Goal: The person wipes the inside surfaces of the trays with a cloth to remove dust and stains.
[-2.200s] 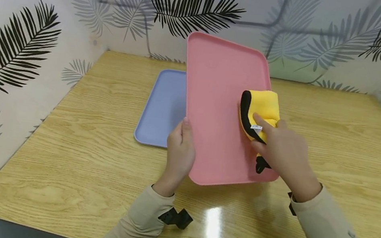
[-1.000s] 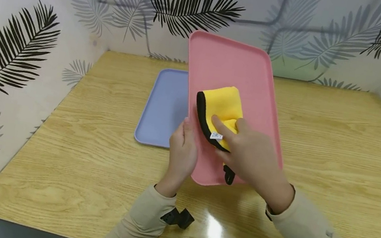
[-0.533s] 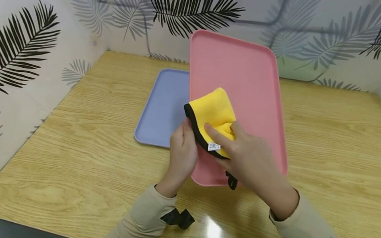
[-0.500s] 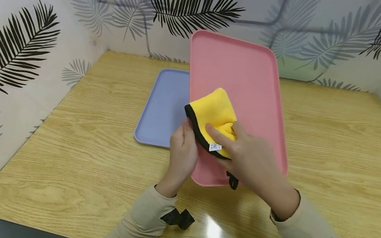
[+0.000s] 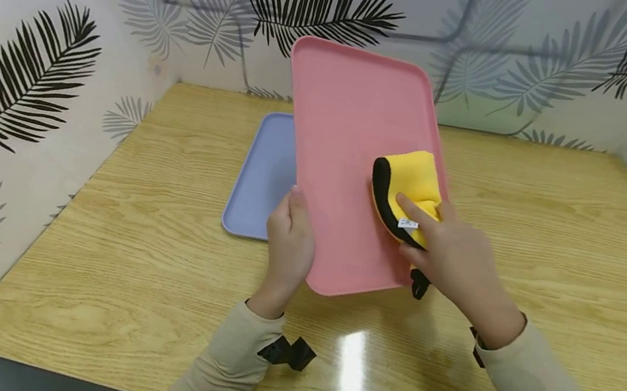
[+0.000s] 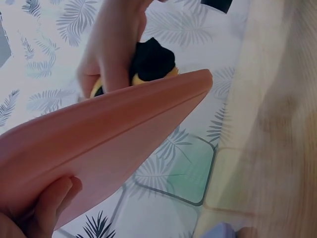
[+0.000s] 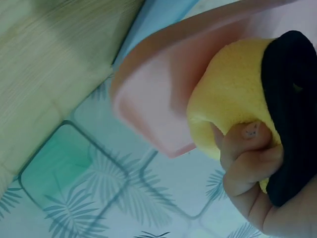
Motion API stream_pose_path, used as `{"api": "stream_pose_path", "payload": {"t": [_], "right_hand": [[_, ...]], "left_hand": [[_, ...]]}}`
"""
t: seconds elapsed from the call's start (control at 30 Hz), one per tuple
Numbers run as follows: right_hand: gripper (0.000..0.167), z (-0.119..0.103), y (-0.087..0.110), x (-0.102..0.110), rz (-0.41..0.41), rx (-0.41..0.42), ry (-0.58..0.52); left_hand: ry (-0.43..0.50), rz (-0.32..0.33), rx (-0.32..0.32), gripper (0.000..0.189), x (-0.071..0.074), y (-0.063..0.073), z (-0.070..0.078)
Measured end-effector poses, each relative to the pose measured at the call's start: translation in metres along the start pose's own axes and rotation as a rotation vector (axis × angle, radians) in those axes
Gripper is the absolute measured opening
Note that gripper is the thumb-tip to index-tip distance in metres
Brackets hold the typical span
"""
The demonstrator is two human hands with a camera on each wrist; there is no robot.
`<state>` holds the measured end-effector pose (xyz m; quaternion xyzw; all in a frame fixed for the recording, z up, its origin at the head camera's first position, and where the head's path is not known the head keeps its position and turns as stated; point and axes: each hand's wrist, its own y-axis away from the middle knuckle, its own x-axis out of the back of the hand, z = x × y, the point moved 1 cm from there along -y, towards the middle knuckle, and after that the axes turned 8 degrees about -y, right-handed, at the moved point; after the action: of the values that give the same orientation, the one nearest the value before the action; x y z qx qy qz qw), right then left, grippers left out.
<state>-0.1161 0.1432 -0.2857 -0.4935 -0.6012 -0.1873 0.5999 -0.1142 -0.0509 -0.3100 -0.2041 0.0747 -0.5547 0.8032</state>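
My left hand (image 5: 290, 242) grips the left rim of a pink rectangular tray (image 5: 353, 127), thumb on the front, fingers curled behind it. The tray is held up tilted above the table, its inner face toward me. In the left wrist view the fingers (image 6: 54, 203) show against the tray's underside. Bunched in my right hand (image 5: 461, 256) is a yellow cloth (image 5: 412, 176) with black edging and a small white label, pressed against the right part of the tray. The right wrist view shows the fingers pinching the folded cloth (image 7: 233, 89) close over the tray.
A blue tray (image 5: 261, 181) lies on the wooden table (image 5: 134, 230) behind the pink one, partly hidden by it. A wall (image 5: 517, 70) with leaf patterns stands along the table's back and left sides. Black devices (image 5: 288, 352) are strapped at the wrists.
The cloth first went left across the tray to its left rim, then back right to the right side. The pink tray has shifted slightly left and up with the left hand.
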Motion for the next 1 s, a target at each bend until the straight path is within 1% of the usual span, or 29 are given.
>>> {"api": "stream_pose_path", "payload": {"t": [0.07, 0.17, 0.23, 0.33, 0.6, 0.8, 0.9, 1.0], "right_hand": [[0.061, 0.006, 0.001, 0.0, -0.017, -0.056, 0.015], [0.058, 0.012, 0.001, -0.002, -0.014, -0.12, 0.042], [0.056, 0.015, 0.002, -0.002, -0.008, -0.145, 0.052], [0.054, 0.017, 0.002, -0.004, 0.001, -0.16, 0.06], [0.051, 0.014, 0.0, -0.006, 0.05, -0.125, 0.062], [0.052, -0.001, -0.004, -0.004, 0.03, -0.114, 0.032], [0.054, -0.01, -0.007, -0.005, 0.039, -0.072, 0.041], [0.057, -0.019, -0.008, -0.006, 0.067, -0.005, 0.058]], "left_hand": [[-0.007, 0.009, -0.007, 0.037, 0.001, -0.001, 0.001], [-0.012, 0.018, -0.018, 0.038, 0.003, -0.002, 0.002], [-0.015, 0.018, -0.021, 0.037, 0.003, -0.002, 0.002], [-0.016, 0.014, -0.024, 0.037, 0.003, -0.002, 0.002], [-0.007, -0.005, -0.029, 0.038, 0.002, -0.004, 0.002], [-0.014, -0.003, -0.024, 0.038, -0.001, -0.005, 0.003], [-0.026, 0.0, -0.028, 0.038, -0.002, -0.005, 0.003], [-0.031, 0.003, -0.027, 0.038, -0.003, -0.006, 0.003]]}}
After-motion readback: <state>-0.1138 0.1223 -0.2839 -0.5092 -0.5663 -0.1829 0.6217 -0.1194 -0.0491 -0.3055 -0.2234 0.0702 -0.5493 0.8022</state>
